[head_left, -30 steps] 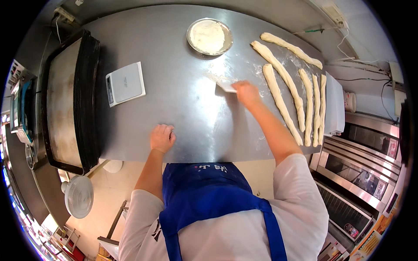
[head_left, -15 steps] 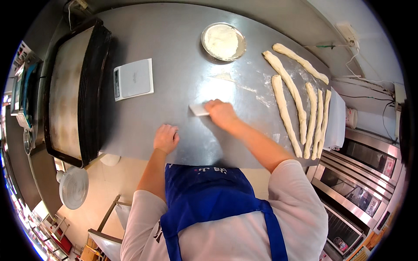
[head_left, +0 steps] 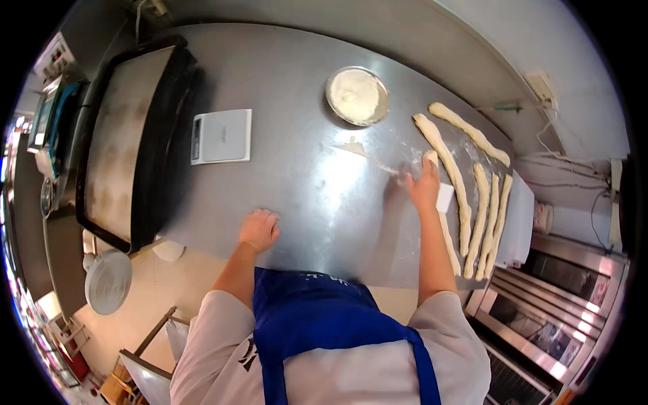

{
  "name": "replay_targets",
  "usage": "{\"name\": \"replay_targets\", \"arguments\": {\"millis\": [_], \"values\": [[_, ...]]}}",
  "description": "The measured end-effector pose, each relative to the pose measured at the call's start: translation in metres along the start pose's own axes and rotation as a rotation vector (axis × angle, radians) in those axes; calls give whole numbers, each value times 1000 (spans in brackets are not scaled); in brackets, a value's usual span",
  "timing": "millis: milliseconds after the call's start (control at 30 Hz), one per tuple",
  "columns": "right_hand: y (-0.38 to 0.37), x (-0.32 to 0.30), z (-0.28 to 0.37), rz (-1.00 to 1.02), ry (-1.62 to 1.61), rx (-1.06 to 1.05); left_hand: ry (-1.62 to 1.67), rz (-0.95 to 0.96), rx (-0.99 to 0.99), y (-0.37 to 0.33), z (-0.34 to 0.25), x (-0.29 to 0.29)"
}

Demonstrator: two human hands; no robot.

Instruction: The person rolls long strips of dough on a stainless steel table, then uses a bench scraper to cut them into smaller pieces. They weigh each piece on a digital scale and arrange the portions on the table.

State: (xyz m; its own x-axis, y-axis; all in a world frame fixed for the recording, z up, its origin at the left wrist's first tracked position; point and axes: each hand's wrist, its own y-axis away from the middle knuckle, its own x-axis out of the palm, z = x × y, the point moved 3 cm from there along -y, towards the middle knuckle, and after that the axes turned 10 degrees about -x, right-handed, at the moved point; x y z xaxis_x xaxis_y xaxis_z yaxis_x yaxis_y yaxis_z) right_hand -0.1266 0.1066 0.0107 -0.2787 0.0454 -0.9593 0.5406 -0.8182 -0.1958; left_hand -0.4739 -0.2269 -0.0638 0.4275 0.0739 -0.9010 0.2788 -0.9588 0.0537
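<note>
My right hand [head_left: 424, 187] is at the leftmost dough rope [head_left: 448, 243], its fingers at that rope's far end. A white, flat dough scraper [head_left: 445, 197] is gripped in the same hand and juts out on its right side, over the rope. Several more long pale dough ropes [head_left: 450, 152] lie side by side to the right. My left hand [head_left: 259, 230] rests near the front of the table with its fingers curled in and nothing visible in them.
A metal bowl of flour [head_left: 358, 96] stands at the back of the steel table [head_left: 297, 169]. A white scale [head_left: 223, 136] sits left of centre. Stacked black-rimmed baking trays [head_left: 125, 142] occupy the left end. Flour is dusted around the dough. Ovens [head_left: 550, 317] stand at the right.
My right hand has moved right with the scraper, from mid-table to the leftmost dough rope. The left hand stays near the front edge. The whole view has shifted slightly.
</note>
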Motion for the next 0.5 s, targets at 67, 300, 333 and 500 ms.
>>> {"name": "replay_targets", "arguments": {"millis": [67,300,333,500], "values": [[-45,40,24,-32,-260,54,-28,20,0,-3,-1,-4],[-199,137,80,-47,-580,363,3,-28,-22,2,-2,0],[-209,144,84,-26,-540,321,22,-37,-9,1,0,-1],[-236,161,170,-52,-648,117,67,-76,14,0,1,-7]]}}
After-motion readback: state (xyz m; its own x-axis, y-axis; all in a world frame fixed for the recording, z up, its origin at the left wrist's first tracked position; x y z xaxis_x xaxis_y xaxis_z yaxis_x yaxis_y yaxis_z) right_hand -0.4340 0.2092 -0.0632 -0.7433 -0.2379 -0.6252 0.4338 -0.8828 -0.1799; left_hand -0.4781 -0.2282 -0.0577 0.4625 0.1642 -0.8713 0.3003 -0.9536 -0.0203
